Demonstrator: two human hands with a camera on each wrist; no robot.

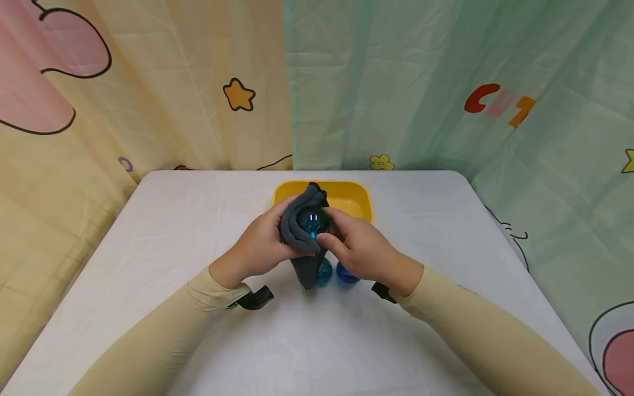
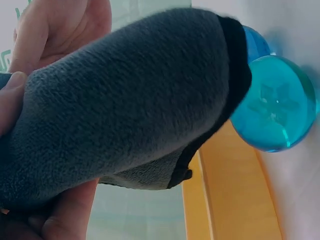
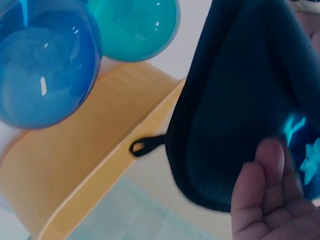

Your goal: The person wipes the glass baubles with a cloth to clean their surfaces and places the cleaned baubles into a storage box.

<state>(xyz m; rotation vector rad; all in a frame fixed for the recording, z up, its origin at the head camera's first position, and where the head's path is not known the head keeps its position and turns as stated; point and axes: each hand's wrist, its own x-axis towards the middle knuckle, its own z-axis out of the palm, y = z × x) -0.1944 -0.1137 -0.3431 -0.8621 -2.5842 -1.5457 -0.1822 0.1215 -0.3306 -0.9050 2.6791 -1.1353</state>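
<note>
Left hand (image 1: 260, 247): curled round grey cloth (image 1: 297, 234) wrapping a blue ball (image 1: 312, 221). Right hand (image 1: 359, 247): pinches the same ball, touching the left. Held above table (image 1: 173, 231), near yellow tray (image 1: 354, 198). Teal ball (image 1: 324, 272) and darker blue ball (image 1: 345, 273) lie beneath.

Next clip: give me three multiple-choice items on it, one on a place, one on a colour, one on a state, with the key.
1. Where is the yellow tray?
A. Beyond the hands
B. At the table's near edge
C. On the floor

2. What colour is the cloth?
A. Red
B. Dark grey
C. White

3. How is the held ball?
A. Lying in the tray
B. Partly wrapped in the cloth
C. Bare on the table

Key: 1 A, it sits behind both hands; 2 B, the wrist views show grey fleece; 3 B, the left hand and right hand grip it with the cloth around it.
</note>
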